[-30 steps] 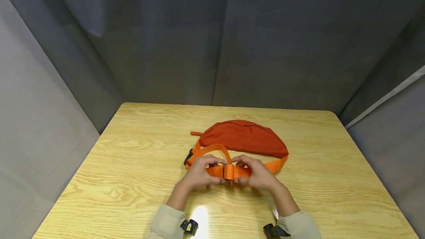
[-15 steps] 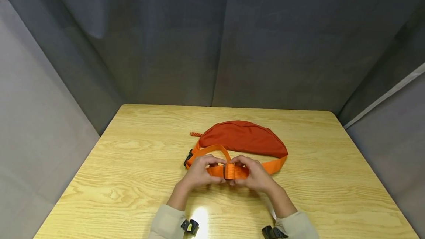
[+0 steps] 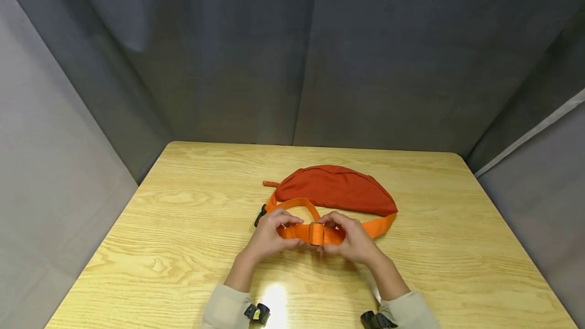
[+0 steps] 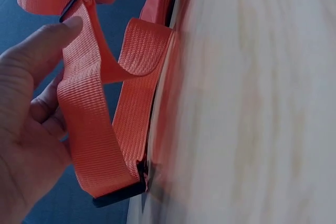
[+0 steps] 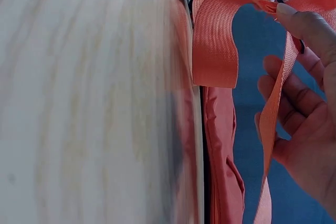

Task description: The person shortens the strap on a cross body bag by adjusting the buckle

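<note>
A red waist bag (image 3: 335, 189) lies on the table with its orange strap (image 3: 378, 226) looped toward the person. The left hand (image 3: 269, 232) pinches the strap between thumb and fingers, left of a dark slide adjuster (image 3: 311, 234). On the adjuster's right side, the right hand (image 3: 349, 237) pinches the webbing near it. In the left wrist view, the strap (image 4: 94, 114) runs from the thumb down to a black buckle (image 4: 121, 193). A loop of webbing (image 5: 215, 40) hangs beside the right hand in the right wrist view.
The wooden table (image 3: 183, 248) carries the bag near its middle. A patterned zipper pull (image 3: 270, 184) sticks out at the bag's left end. Dark grey curtain (image 3: 237, 65) stands behind the table, with lighter panels at both sides.
The left hand has shifted slightly left along the strap, away from the adjuster, baring more webbing between them. The right hand has slid a little left, closer to the adjuster. The bag stays put.
</note>
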`<control>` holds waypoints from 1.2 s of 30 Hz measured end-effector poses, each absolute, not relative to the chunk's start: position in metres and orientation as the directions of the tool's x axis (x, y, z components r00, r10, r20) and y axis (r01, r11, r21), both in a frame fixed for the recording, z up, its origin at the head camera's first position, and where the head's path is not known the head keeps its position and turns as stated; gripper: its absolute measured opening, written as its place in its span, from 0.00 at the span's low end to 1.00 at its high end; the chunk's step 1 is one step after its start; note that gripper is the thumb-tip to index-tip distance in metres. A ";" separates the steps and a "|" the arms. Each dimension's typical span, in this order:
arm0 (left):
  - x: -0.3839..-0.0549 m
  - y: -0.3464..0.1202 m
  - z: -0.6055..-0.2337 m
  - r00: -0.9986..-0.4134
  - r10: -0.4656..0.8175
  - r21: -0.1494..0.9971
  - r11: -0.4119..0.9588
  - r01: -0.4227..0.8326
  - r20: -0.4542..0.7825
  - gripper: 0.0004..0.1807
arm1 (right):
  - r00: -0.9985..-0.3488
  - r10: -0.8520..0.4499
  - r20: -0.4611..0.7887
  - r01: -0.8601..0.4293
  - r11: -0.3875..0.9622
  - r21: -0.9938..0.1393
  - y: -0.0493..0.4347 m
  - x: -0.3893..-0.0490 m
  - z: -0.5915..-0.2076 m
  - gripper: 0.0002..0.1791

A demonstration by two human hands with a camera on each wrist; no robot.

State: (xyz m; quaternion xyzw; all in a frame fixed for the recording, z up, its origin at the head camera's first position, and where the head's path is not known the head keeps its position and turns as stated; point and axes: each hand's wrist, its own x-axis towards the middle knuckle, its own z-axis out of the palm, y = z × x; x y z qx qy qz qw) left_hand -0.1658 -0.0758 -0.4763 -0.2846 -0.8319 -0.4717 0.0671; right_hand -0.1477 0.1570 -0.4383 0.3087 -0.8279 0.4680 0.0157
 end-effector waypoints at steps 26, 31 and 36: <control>-0.167 -0.094 -0.474 -0.843 0.426 0.759 0.413 0.503 0.328 0.08 | -0.807 -0.473 0.354 -0.548 0.375 -0.748 0.163 -0.152 -0.452 0.26; -0.167 -0.086 -0.472 -0.832 0.458 0.781 0.375 0.499 0.312 0.08 | -0.805 -0.496 0.326 -0.531 0.354 -0.770 0.158 -0.144 -0.432 0.24; -0.168 -0.078 -0.470 -0.821 0.473 0.779 0.362 0.513 0.320 0.08 | -0.803 -0.492 0.337 -0.531 0.332 -0.779 0.158 -0.144 -0.430 0.24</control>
